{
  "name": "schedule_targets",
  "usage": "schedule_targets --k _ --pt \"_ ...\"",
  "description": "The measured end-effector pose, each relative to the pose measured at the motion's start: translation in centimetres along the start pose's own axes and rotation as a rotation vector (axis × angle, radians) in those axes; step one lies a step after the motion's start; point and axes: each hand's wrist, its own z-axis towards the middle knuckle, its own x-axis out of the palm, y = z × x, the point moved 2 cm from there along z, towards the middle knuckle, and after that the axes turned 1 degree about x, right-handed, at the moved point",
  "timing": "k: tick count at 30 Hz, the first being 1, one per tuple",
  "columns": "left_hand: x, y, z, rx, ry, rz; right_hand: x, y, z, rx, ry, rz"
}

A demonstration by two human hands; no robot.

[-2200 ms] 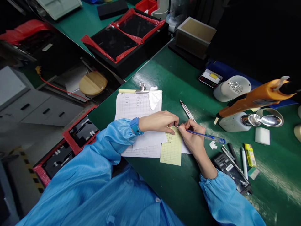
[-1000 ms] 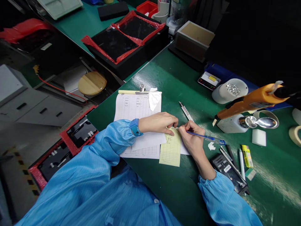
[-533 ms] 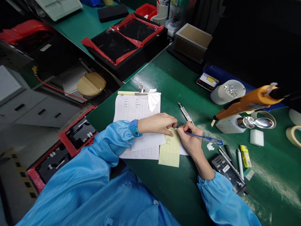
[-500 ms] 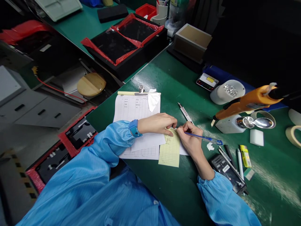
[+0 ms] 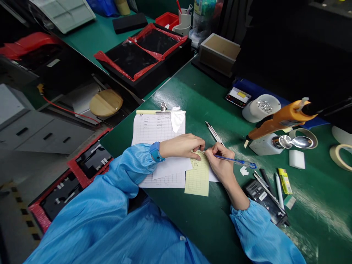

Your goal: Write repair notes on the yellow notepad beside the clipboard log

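My right hand (image 5: 220,161) is closed round a blue pen (image 5: 233,160), its tip at the top of a yellow ruled slip (image 5: 197,179) bearing handwriting. My left hand (image 5: 183,146) lies palm down across white sheets, fingers loosely bent and thumb apart, resting at the slip's upper left. Beneath that hand is a clipboard (image 5: 150,112) with a printed form (image 5: 144,137) and a loose white sheet (image 5: 170,167). A crumpled white tissue (image 5: 178,118) sits by the clip. Beyond my hands a second pen (image 5: 213,132) lies on the green table.
To the right stand an orange tool (image 5: 277,119), a white cup of small metal parts (image 5: 262,107) and a white dispenser bottle (image 5: 264,146). A black device (image 5: 265,200) lies near my right forearm. A black case with red edging (image 5: 145,55) is at the back.
The view has shifted slightly. My right hand and the pen have moved a little over the yellow slip; my left hand stays in place on the papers.
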Motion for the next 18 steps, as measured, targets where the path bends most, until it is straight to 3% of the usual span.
schedule_targets --k 12,18 --pt "0.02 0.08 -0.01 -0.008 0.007 -0.035 -0.10 0.32 0.12 -0.009 -0.041 0.016" --pt "0.14 0.33 -0.11 0.052 -0.029 -0.029 -0.09 -0.03 0.08 -0.012 -0.020 0.005"
